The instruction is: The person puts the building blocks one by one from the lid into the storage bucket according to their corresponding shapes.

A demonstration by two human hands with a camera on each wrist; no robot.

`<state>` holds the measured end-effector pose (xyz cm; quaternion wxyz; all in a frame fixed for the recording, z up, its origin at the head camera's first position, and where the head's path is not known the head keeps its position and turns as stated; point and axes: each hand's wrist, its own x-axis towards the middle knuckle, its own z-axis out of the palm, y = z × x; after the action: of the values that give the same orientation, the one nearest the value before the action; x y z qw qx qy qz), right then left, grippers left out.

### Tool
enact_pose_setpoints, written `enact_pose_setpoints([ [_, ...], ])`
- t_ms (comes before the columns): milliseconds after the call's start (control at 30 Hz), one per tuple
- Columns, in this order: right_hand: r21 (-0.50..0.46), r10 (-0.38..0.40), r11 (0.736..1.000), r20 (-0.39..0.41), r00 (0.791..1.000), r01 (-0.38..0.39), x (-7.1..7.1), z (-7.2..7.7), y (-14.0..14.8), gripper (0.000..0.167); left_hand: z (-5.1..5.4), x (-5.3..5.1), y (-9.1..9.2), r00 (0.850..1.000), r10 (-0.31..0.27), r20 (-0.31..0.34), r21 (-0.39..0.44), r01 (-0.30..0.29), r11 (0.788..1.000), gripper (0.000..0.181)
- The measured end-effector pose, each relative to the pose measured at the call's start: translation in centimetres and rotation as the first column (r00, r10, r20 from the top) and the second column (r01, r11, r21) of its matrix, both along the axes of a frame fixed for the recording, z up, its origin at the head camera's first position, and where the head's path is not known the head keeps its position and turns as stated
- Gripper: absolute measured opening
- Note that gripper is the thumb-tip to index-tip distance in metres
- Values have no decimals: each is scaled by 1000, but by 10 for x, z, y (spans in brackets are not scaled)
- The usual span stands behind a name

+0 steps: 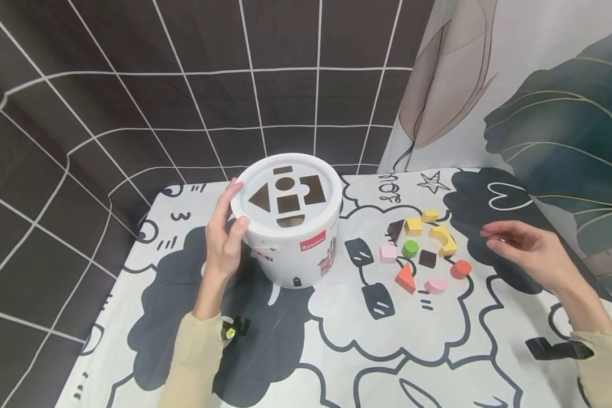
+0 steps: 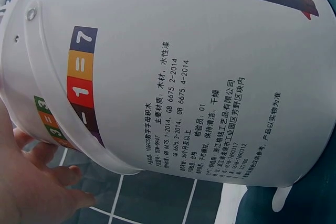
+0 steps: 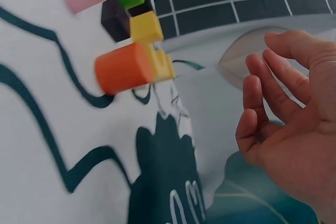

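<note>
A white bucket (image 1: 290, 255) stands upright, its lid (image 1: 245, 195) cut with a triangle, circle, squares and other shapes. My left hand (image 1: 224, 243) rests on its left side, thumb and fingers at the lid's rim; in the left wrist view the hand (image 2: 37, 177) lies beside the bucket wall (image 2: 210, 77). To the right of the blocks my right hand (image 1: 532, 252) hovers with loosely bent fingers and nothing in it, as the right wrist view also shows the hand (image 3: 294, 98). Nearest to it are the orange cylinder (image 1: 460, 269) and the yellow arch (image 1: 443, 239).
Right of the bucket lie several more blocks: a green cylinder (image 1: 410, 248), a pink cube (image 1: 388, 254), a red triangle (image 1: 405, 279), a pink half-round (image 1: 436, 286), a dark cube (image 1: 428, 258) and a yellow cube (image 1: 413, 226). Behind the patterned cloth (image 1: 398, 334) hangs a dark grid curtain (image 1: 285, 102).
</note>
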<state>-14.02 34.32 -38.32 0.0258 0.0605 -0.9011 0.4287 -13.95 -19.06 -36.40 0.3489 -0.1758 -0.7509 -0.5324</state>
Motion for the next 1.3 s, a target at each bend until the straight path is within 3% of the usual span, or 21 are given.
enact_pose_setpoints([
  [433,-34,18,999,35,999,-17,16,-34,12,37,-1,0,0,1000,7,7,7,-7,1000,62],
  [633,-35,13,999,69,998,-11,17,-49,17,41,-2,-1,0,1000,7,8,7,-7,1000,63],
  [933,-119,57,992,48,997,-51,18,-64,16,40,-2,-2,0,1000,10,7,5,-10,1000,63],
  [1300,14,22,1000,30,999,-23,18,-66,8,44,-1,0,1,1000,12,4,5,-12,1000,62],
])
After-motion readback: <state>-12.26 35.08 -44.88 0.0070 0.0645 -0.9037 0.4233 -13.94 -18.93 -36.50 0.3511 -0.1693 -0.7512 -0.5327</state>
